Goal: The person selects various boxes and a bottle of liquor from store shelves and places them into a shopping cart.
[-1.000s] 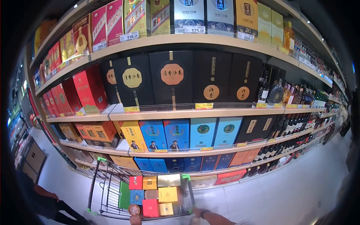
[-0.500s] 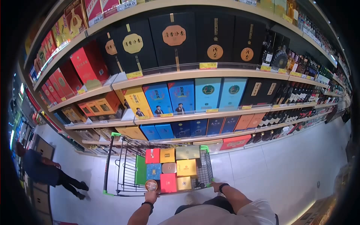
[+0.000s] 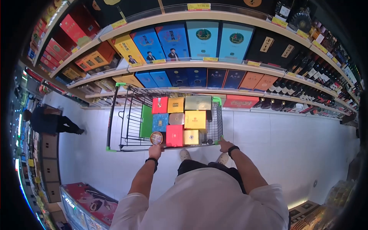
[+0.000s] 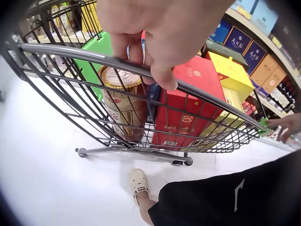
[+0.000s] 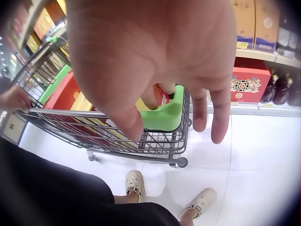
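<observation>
A wire shopping cart (image 3: pixel 110 150) with green corners stands crosswise before me, loaded with several gift boxes. My left hand (image 3: pixel 155 151) grips its near rail, the thumb on my side and fingers over the inside in the left wrist view. Just inside that rail are a round canister (image 4: pixel 124 106) and a red box (image 4: pixel 195 80). At the cart's right end, my right hand (image 3: pixel 227 145) holds the green corner (image 5: pixel 164 117) between thumb and forefingers, while its outer fingers hang straight beyond it. A yellow box (image 3: pixel 194 119) and a blue box (image 3: pixel 160 122) lie among the load.
Shelves (image 3: pixel 245 69) of boxed liquor and bottles run along the far side, close behind the cart. Another person (image 3: pixel 50 120) is in the aisle at left. A red-topped display case (image 3: pixel 90 203) stands at lower left. Pale floor (image 3: pixel 268 130) stretches to the right.
My view has tilted downward, so shelves and cart sit higher in the picture and my arms and shirt show. Both hands stay on the cart.
</observation>
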Motion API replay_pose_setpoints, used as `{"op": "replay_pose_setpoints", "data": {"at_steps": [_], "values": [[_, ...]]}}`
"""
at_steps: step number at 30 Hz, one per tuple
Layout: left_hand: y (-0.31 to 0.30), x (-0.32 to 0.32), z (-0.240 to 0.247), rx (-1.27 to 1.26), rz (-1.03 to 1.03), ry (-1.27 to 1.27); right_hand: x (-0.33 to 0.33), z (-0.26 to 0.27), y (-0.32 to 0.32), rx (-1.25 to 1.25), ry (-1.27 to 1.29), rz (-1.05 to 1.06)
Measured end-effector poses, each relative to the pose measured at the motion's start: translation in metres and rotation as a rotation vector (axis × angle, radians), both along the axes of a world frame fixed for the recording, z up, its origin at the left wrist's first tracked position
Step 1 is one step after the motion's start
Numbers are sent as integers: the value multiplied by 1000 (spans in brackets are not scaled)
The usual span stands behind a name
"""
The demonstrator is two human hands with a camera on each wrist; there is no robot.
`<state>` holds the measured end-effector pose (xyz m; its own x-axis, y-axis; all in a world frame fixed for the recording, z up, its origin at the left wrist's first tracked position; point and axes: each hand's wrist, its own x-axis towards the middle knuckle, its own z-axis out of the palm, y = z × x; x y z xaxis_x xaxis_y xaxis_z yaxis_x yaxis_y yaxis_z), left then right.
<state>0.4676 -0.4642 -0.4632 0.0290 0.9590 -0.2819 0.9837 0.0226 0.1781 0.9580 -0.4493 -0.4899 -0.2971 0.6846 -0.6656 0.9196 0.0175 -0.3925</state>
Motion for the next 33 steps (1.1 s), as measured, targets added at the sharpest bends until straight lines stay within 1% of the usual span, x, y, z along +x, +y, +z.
{"op": "replay_pose_setpoints", "data": {"at_steps": [1, 2, 4, 7, 9, 12, 14, 18, 19, 21, 22, 23, 24, 25, 28, 29, 32, 33], "values": [[2, 15, 9, -59, -2, 25, 12, -4, -1, 37, 10, -6], [2, 27, 11, -60, 1, 12, 24, 5, 3, -49, -71, 46], [3, 49, 12, -65, 3, 5, 50, 3, -1, -84, -106, 63], [2, 87, 18, -68, 53, 19, 82, -16, -1, -81, -51, 66], [4, 107, 17, -83, 74, 35, 98, -24, 1, -80, -42, 21], [9, 127, 9, -130, 66, 5, 123, -29, 11, -94, -22, -16], [12, 138, 9, -132, 10, 4, 139, -36, 15, -93, -9, -22], [21, 160, 8, -209, -62, 0, 155, -1, 15, -128, 52, -178], [20, 166, 12, -217, -87, 3, 163, -12, 15, -193, 151, -333], [31, 180, 19, -227, -155, 31, 164, -17, 16, -257, 189, -357], [36, 184, 19, -248, -190, 2, 167, -11, 16, -284, 203, -370], [39, 186, 18, -270, -224, -29, 164, -8, 16, -243, 142, -381], [43, 189, 22, -295, -256, -54, 164, -9, 19, -185, 168, -369], [46, 194, 23, -327, -278, -41, 169, -10, 24, -210, 136, -351], [50, 204, 23, -301, -355, -30, 176, -17, 35, -256, 83, -290], [53, 206, 18, -351, -350, -49, 181, -18, 35, -267, 64, -262], [56, 218, 25, -345, -383, -82, 190, -17, 31, -136, -9, -135], [59, 224, 30, -379, -374, -82, 194, -14, 26, -144, 38, -181]]}}
